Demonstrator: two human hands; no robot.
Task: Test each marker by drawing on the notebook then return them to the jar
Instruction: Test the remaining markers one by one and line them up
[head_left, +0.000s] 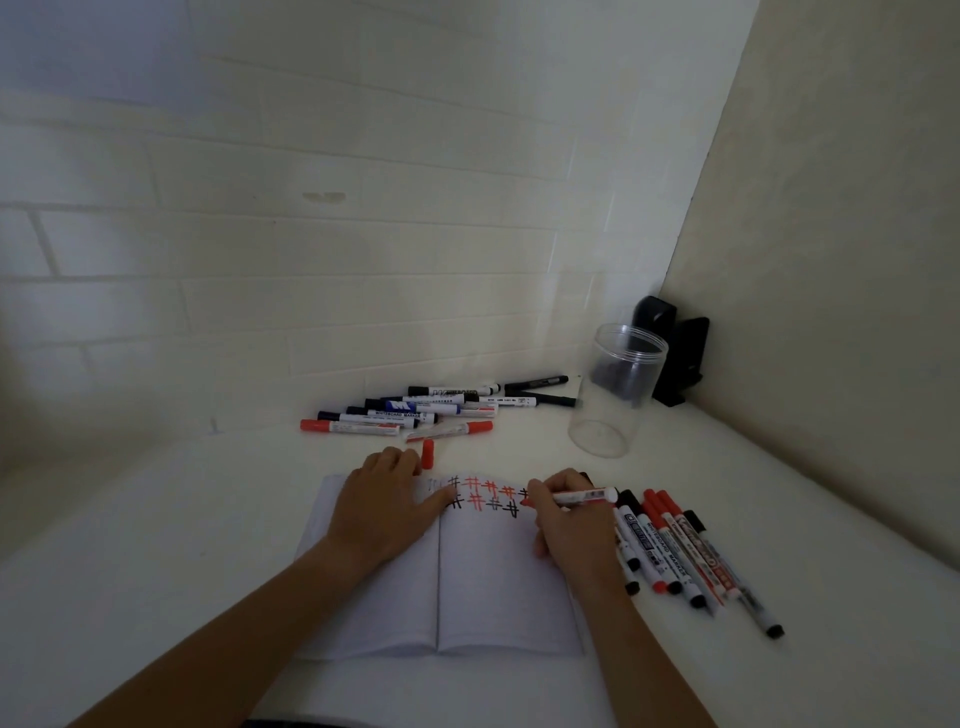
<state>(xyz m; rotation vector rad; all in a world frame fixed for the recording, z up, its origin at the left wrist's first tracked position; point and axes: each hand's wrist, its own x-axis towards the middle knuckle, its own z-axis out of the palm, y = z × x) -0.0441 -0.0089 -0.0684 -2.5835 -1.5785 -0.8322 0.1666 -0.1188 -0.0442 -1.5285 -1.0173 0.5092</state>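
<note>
An open notebook (493, 587) lies on the white table, with red and black hash marks along the top of its pages. My left hand (387, 506) presses flat on the left page. My right hand (569, 525) grips a red marker (579, 496), its tip on the right page near the last marks. A loose red cap (427, 453) lies just beyond the notebook. A clear plastic jar (615, 395) stands upright at the back right, with nothing visible inside it. One pile of markers (431, 408) lies by the wall; another group of markers (680, 556) lies right of the notebook.
A black object (675, 353) stands in the corner behind the jar. A tiled wall runs along the back and a plain wall (831, 312) closes in the right side. The table's front edge is near my forearms.
</note>
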